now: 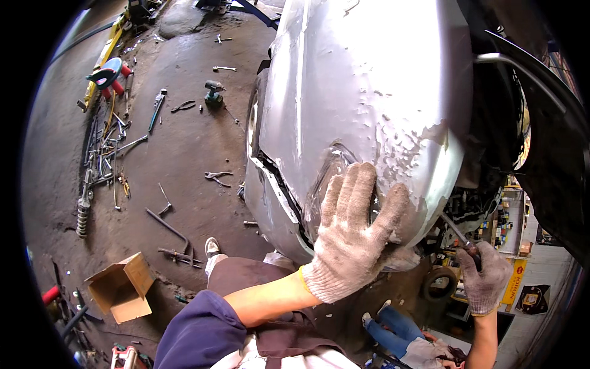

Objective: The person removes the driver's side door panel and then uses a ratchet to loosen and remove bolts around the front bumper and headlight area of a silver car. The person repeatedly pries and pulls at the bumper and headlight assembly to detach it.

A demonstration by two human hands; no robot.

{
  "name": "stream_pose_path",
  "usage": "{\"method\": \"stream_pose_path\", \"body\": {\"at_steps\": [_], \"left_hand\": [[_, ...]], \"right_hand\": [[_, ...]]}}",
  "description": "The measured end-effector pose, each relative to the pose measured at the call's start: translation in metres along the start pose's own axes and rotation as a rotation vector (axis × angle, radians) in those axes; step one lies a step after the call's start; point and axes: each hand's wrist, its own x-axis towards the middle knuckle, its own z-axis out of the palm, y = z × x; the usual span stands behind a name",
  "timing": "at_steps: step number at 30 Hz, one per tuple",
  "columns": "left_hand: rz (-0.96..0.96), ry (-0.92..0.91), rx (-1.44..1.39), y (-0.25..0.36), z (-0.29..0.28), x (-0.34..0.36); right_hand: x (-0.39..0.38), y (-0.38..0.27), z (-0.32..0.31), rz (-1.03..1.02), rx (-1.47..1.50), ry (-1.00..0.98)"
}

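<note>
My left hand (353,240), in a grey knit glove, lies flat with its fingers spread over the headlight (337,161) of a silver car. The palm hides much of the lamp. My gloved right hand (484,277) is closed round the dark handle of a screwdriver (456,229). Its metal shaft points up and left to the edge of the front panel, beside the engine bay (473,206); what the tip touches cannot be made out. Paint is flaking off the silver body panel (350,80) ahead of my left hand.
Wrenches, pliers (217,178) and a cordless drill (214,93) lie on the floor at left, near a cardboard box (123,288). The raised black hood (553,166) stands at right. Another person (399,335) is at lower right, near a tyre (440,284).
</note>
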Motion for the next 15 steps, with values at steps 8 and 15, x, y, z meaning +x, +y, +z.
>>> {"method": "stream_pose_path", "body": {"at_steps": [8, 15], "left_hand": [[-0.009, 0.051, 0.011, 0.004, 0.005, -0.006], [0.027, 0.048, -0.019, -0.003, 0.000, 0.001]], "right_hand": [[-0.002, 0.027, 0.007, -0.155, -0.006, -0.001], [0.001, 0.016, -0.002, -0.059, 0.029, -0.070]]}}
